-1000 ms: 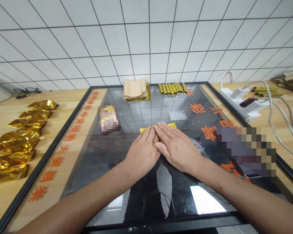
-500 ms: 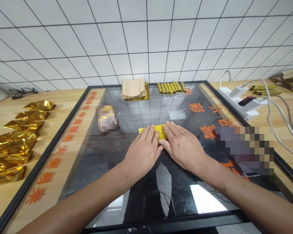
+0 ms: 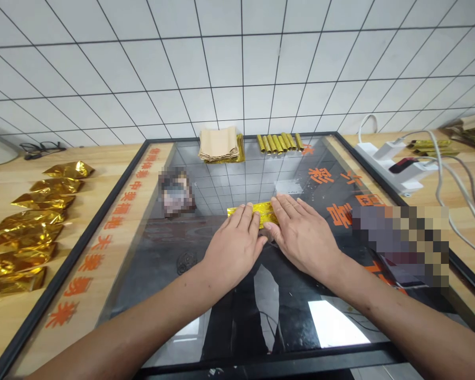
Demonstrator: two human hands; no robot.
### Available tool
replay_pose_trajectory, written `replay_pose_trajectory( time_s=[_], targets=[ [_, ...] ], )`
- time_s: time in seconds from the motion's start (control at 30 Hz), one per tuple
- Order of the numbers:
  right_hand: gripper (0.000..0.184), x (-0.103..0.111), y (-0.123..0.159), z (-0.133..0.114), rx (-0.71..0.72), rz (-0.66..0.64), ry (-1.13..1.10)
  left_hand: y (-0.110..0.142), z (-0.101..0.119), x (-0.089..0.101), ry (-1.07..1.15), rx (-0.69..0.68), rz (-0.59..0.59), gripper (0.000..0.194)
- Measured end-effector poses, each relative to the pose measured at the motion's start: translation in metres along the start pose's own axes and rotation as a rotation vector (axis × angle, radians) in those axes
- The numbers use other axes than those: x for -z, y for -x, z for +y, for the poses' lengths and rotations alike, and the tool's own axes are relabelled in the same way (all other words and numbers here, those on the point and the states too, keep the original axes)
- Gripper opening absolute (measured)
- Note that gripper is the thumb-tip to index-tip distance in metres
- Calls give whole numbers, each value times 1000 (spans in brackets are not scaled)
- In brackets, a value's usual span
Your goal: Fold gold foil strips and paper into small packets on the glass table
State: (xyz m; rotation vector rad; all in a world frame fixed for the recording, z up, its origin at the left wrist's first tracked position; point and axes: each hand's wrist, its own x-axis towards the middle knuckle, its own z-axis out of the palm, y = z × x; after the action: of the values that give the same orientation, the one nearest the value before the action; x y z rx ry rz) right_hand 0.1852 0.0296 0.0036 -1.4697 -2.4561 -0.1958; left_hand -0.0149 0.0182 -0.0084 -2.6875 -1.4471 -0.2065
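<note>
A sheet of gold foil paper [image 3: 264, 214] lies on the glass panel [image 3: 154, 295], partly covered by my fingers. My left hand [image 3: 237, 237] rests flat on its left part, fingers stretched out and close together. On its right end my right hand [image 3: 301, 227] lies flat too, fingers extended and thumb pointing toward the left hand. A narrow strip of foil shows between the two hands. What lies under the fingers is hidden.
Behind stand a stack of brown paper pieces [image 3: 218, 144] and a row of gold rolled tubes [image 3: 280, 143]. Several gold foil packets [image 3: 31, 237] lie at left. A power strip [image 3: 388, 166] with cables is at right. Blurred items [image 3: 178, 195] lie on the glass, and glasses [image 3: 41, 149] behind left.
My right hand has shifted slightly right, away from my left hand, and more of the foil shows between them. The whole view has moved a little.
</note>
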Motion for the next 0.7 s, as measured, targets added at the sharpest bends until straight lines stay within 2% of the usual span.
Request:
replay_pose_trajectory(
  time_s=[0.17, 0.37, 0.7],
  targets=[
    [62, -2, -1, -6, 113, -20, -136, -1, -1, -3, 22, -12, 8, 57],
    [66, -9, 1, -8, 125, -77, -158, 0, -1, -4, 26, 9, -44, 60],
    [66, -7, 1, -7, 127, -106, -112, 15, -4, 11, -82, 126, -62, 76]
  ],
)
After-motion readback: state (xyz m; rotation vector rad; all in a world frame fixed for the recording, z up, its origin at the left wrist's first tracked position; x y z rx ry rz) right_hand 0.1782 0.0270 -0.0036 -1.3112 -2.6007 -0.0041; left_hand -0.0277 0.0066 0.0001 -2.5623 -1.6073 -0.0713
